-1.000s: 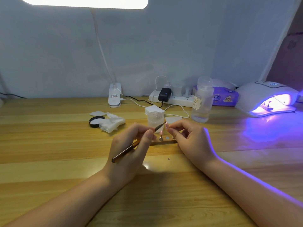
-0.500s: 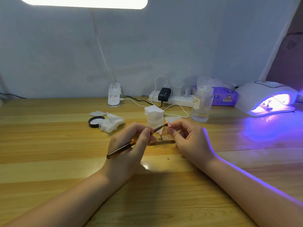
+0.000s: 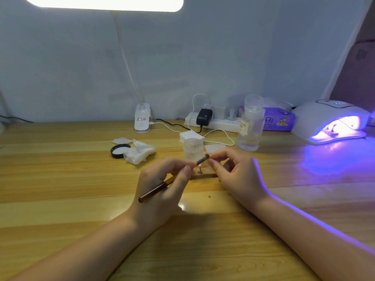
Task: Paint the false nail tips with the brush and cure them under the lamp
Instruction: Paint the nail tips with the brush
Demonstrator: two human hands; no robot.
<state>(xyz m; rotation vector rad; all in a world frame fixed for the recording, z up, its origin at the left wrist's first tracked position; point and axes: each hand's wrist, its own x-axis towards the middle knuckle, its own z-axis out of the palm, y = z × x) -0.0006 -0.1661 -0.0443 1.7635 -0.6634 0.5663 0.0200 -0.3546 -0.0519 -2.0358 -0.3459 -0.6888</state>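
My left hand (image 3: 162, 185) grips a thin brown brush (image 3: 156, 189), its tip raised toward the fingertips of my right hand (image 3: 233, 171). My right hand pinches something small at the brush tip; I take it for a false nail tip on its stand, mostly hidden by the fingers. Below both hands lies a small wooden holder (image 3: 203, 175) with a metal stand on it. The white curing lamp (image 3: 332, 122) glows violet at the far right, with small pieces inside its opening.
A small clear jar (image 3: 192, 149) stands just behind the hands, with a clear pump bottle (image 3: 249, 126) to its right. A black lid (image 3: 118, 151), crumpled wipes (image 3: 140, 152), a pad stack, a power strip (image 3: 215, 122) with cables and a desk lamp base (image 3: 142, 120) sit farther back.
My left hand has tilted the brush so its rear end dropped and swung left, while the tip stays at my right fingertips. My right hand has barely moved.
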